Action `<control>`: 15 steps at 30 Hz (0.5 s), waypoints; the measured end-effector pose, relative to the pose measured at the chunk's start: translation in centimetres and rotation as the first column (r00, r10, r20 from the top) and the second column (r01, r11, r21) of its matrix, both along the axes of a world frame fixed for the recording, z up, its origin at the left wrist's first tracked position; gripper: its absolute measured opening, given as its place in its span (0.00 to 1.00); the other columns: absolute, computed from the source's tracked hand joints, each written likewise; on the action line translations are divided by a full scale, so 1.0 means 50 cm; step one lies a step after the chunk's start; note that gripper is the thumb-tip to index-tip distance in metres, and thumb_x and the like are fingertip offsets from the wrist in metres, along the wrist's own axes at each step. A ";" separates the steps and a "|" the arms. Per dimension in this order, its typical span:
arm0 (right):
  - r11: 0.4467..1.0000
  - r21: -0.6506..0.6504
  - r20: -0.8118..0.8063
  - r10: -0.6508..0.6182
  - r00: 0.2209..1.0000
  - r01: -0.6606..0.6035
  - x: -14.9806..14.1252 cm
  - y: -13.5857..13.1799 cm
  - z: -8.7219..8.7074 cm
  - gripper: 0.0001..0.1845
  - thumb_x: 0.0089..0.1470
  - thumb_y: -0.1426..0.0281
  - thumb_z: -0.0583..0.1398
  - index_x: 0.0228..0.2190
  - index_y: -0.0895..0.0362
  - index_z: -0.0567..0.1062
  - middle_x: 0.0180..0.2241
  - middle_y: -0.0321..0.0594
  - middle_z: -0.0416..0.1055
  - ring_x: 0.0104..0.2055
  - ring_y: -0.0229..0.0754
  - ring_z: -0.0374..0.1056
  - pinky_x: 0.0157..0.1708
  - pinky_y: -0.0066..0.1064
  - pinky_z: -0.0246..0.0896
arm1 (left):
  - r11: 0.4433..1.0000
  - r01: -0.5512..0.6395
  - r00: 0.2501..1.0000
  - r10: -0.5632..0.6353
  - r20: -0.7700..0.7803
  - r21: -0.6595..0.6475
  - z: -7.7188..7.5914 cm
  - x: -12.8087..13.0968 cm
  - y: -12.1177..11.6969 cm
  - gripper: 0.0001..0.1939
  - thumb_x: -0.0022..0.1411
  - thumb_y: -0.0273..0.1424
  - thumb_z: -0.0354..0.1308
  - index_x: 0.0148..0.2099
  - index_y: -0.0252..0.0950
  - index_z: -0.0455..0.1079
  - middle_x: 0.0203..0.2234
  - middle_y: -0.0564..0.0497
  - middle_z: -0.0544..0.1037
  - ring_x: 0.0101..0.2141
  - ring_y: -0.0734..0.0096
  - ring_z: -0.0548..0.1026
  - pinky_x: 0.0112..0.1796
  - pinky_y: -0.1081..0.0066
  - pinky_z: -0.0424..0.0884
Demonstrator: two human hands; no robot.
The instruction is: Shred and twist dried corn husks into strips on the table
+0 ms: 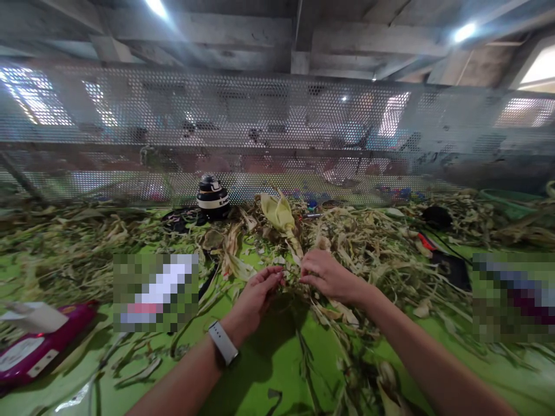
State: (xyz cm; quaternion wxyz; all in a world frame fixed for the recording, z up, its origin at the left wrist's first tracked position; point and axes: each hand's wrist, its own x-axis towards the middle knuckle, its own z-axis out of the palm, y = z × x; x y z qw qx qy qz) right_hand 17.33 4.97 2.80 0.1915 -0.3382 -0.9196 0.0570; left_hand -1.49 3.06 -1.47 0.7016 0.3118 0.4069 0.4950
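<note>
My left hand [260,289], with a grey-banded watch [222,342] on its wrist, has its thumb and fingertips pressed together. Facing it, my right hand [332,277] is curled with the fingertips drawn in. Small pale bits of dried plant [291,274] show between the two hands; what each pinch holds is too small to tell. Just beyond my fingers a large pale-yellow husk-like leaf bundle [278,215] stands tilted. Below the hands, thin dried stems [306,361] lie on the green tabletop [255,378].
Dried stalks [359,248] are heaped across the table. A black bottle with a white band [212,199] stands at the back, before a perforated metal screen [260,115]. A magenta device [47,346] sits at left, a black pouch [451,268] at right, near a green basket [507,202].
</note>
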 end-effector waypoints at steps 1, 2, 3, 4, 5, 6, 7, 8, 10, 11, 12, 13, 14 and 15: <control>1.000 -0.007 0.020 -0.004 1.000 0.004 0.000 0.000 0.002 0.06 0.54 0.71 0.58 0.26 0.58 0.69 0.29 0.39 0.66 0.36 0.41 0.59 0.38 0.31 0.52 | 1.000 -0.004 1.000 0.003 -0.016 -0.008 0.004 0.000 -0.001 0.11 0.48 0.26 0.63 0.37 0.35 0.71 0.22 0.56 0.74 0.21 0.82 0.70 0.22 0.84 0.65; 1.000 -0.017 0.034 -0.011 0.999 0.012 0.001 -0.001 0.004 0.06 0.54 0.72 0.58 0.25 0.58 0.69 0.28 0.39 0.66 0.35 0.41 0.59 0.37 0.31 0.53 | 1.000 -0.006 0.999 0.005 -0.035 -0.016 0.008 -0.001 -0.003 0.11 0.49 0.25 0.63 0.38 0.35 0.71 0.21 0.56 0.74 0.21 0.83 0.70 0.21 0.85 0.64; 0.999 -0.030 0.040 -0.024 0.999 0.025 0.002 -0.002 0.007 0.06 0.54 0.72 0.58 0.25 0.58 0.69 0.28 0.39 0.65 0.35 0.41 0.59 0.37 0.31 0.53 | 1.000 -0.007 0.999 0.006 -0.049 -0.028 0.012 -0.001 -0.004 0.11 0.49 0.25 0.62 0.38 0.35 0.70 0.21 0.56 0.74 0.21 0.83 0.69 0.21 0.85 0.63; 0.998 -0.045 0.034 -0.038 0.999 0.039 0.003 -0.002 0.011 0.07 0.54 0.72 0.57 0.25 0.58 0.68 0.28 0.39 0.65 0.35 0.41 0.59 0.37 0.31 0.53 | 0.999 -0.006 0.998 0.003 -0.055 -0.041 0.016 -0.002 -0.005 0.11 0.50 0.25 0.61 0.39 0.35 0.70 0.21 0.56 0.74 0.21 0.83 0.70 0.21 0.85 0.64; 0.997 -0.060 0.014 -0.052 0.999 0.053 0.004 -0.003 0.014 0.09 0.55 0.71 0.57 0.24 0.58 0.68 0.27 0.39 0.65 0.34 0.41 0.59 0.36 0.31 0.53 | 0.999 -0.002 0.999 -0.001 -0.051 -0.055 0.018 -0.003 -0.005 0.11 0.51 0.25 0.61 0.39 0.35 0.70 0.22 0.56 0.74 0.21 0.83 0.70 0.22 0.85 0.64; 0.995 -0.074 -0.017 -0.066 0.998 0.065 0.005 -0.003 0.016 0.10 0.55 0.69 0.57 0.23 0.58 0.67 0.27 0.38 0.64 0.34 0.40 0.59 0.36 0.31 0.53 | 0.998 0.004 0.999 -0.006 -0.038 -0.066 0.020 -0.004 -0.006 0.10 0.52 0.25 0.60 0.39 0.35 0.71 0.22 0.56 0.74 0.22 0.83 0.70 0.22 0.85 0.65; 0.993 -0.094 -0.056 -0.078 0.995 0.072 0.006 -0.002 0.018 0.12 0.56 0.67 0.56 0.22 0.58 0.67 0.26 0.38 0.63 0.33 0.39 0.59 0.35 0.30 0.53 | 0.997 0.009 1.000 -0.011 -0.022 -0.076 0.020 -0.004 -0.005 0.09 0.52 0.24 0.60 0.38 0.35 0.71 0.23 0.56 0.74 0.22 0.83 0.71 0.23 0.85 0.66; 0.990 -0.124 -0.098 -0.084 0.992 0.071 0.007 -0.002 0.018 0.14 0.56 0.65 0.55 0.22 0.58 0.66 0.26 0.37 0.63 0.32 0.38 0.58 0.34 0.29 0.54 | 0.996 0.016 1.000 -0.017 -0.006 -0.085 0.019 -0.005 -0.004 0.08 0.53 0.24 0.60 0.38 0.36 0.71 0.23 0.56 0.74 0.23 0.83 0.71 0.24 0.84 0.66; 0.976 -0.214 -0.193 -0.082 0.978 0.039 0.006 0.000 0.017 0.17 0.56 0.61 0.54 0.21 0.58 0.66 0.26 0.36 0.62 0.30 0.37 0.58 0.32 0.28 0.54 | 0.995 0.030 0.999 -0.028 0.019 -0.094 0.015 -0.004 -0.003 0.08 0.53 0.23 0.59 0.37 0.36 0.71 0.22 0.56 0.73 0.23 0.83 0.71 0.24 0.84 0.67; 0.962 -0.271 -0.245 -0.080 0.966 0.011 0.005 0.001 0.015 0.18 0.56 0.59 0.54 0.22 0.58 0.66 0.26 0.36 0.61 0.29 0.36 0.58 0.31 0.27 0.54 | 0.995 0.036 0.999 -0.034 0.028 -0.095 0.013 -0.004 -0.003 0.08 0.52 0.23 0.59 0.37 0.36 0.71 0.22 0.56 0.73 0.22 0.83 0.71 0.23 0.84 0.67; 0.942 -0.334 -0.299 -0.082 0.951 -0.024 0.003 0.001 0.014 0.18 0.56 0.58 0.54 0.22 0.58 0.66 0.26 0.35 0.62 0.29 0.36 0.58 0.31 0.27 0.54 | 0.995 0.042 0.999 -0.039 0.033 -0.094 0.012 -0.002 -0.003 0.08 0.52 0.22 0.59 0.37 0.35 0.71 0.21 0.57 0.72 0.21 0.83 0.70 0.23 0.83 0.67; 0.915 -0.397 -0.351 -0.083 0.932 -0.068 0.000 0.000 0.012 0.19 0.55 0.57 0.54 0.22 0.59 0.67 0.26 0.35 0.62 0.29 0.35 0.58 0.31 0.27 0.54 | 0.995 0.045 0.999 -0.042 0.032 -0.092 0.012 -0.001 -0.004 0.08 0.52 0.22 0.59 0.37 0.35 0.71 0.20 0.57 0.72 0.20 0.83 0.70 0.22 0.83 0.67; 0.880 -0.459 -0.399 -0.085 0.913 -0.119 -0.003 -0.002 0.011 0.19 0.54 0.56 0.55 0.23 0.59 0.67 0.26 0.36 0.63 0.29 0.35 0.59 0.31 0.27 0.55 | 0.995 0.048 0.999 -0.045 0.028 -0.089 0.013 0.000 -0.006 0.08 0.51 0.22 0.59 0.37 0.35 0.71 0.19 0.57 0.71 0.19 0.83 0.69 0.21 0.83 0.66; 0.838 -0.517 -0.440 -0.084 0.894 -0.176 -0.006 -0.005 0.011 0.19 0.53 0.56 0.55 0.23 0.59 0.67 0.27 0.36 0.64 0.30 0.36 0.60 0.32 0.27 0.55 | 0.995 0.053 0.998 -0.051 0.022 -0.087 0.015 0.002 -0.009 0.08 0.51 0.23 0.60 0.37 0.35 0.71 0.19 0.58 0.71 0.18 0.83 0.68 0.20 0.83 0.66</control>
